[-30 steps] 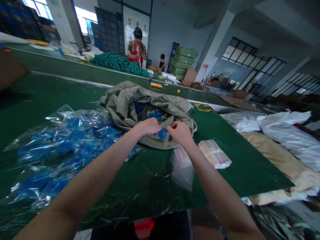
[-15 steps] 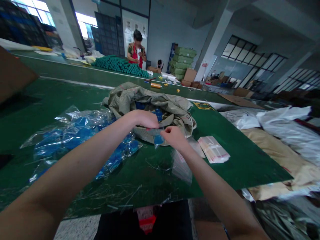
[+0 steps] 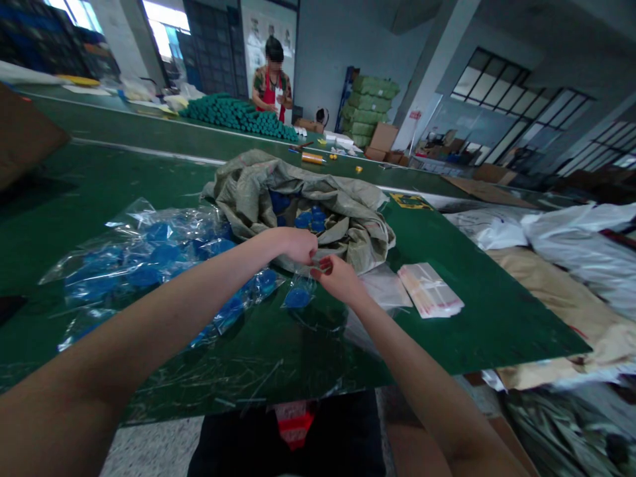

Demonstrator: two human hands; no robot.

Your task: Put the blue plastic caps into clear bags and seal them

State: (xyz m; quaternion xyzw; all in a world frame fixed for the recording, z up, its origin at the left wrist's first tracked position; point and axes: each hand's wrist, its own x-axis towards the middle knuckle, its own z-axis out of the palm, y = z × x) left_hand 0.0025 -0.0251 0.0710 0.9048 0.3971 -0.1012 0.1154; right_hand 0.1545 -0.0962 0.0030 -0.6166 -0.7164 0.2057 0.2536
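Observation:
My left hand [image 3: 297, 245] and my right hand [image 3: 338, 278] meet close together over the green table mat [image 3: 318, 358]. A small clear plastic bag [image 3: 299, 291] holding a round blue piece hangs just below them, its top reaching my right fingers. What my left fingers pinch is hidden. Behind my hands lies an open grey-green woven sack [image 3: 303, 192] with more blue pieces [image 3: 311, 220] inside. To the left, a heap of clear bags with blue pieces [image 3: 149, 265] lies under my left forearm.
A banded stack of clear bags [image 3: 430, 289] and a loose clear bag [image 3: 382, 288] lie right of my hands. White and tan sacks [image 3: 576, 265] lie beyond the mat's right edge. Far back, a person in a red apron [image 3: 272, 83] stands behind teal rolls [image 3: 238, 118].
The small bag with the blue piece has dropped lower and to the left of my hands. My hands have come closer together, and the view has shifted slightly.

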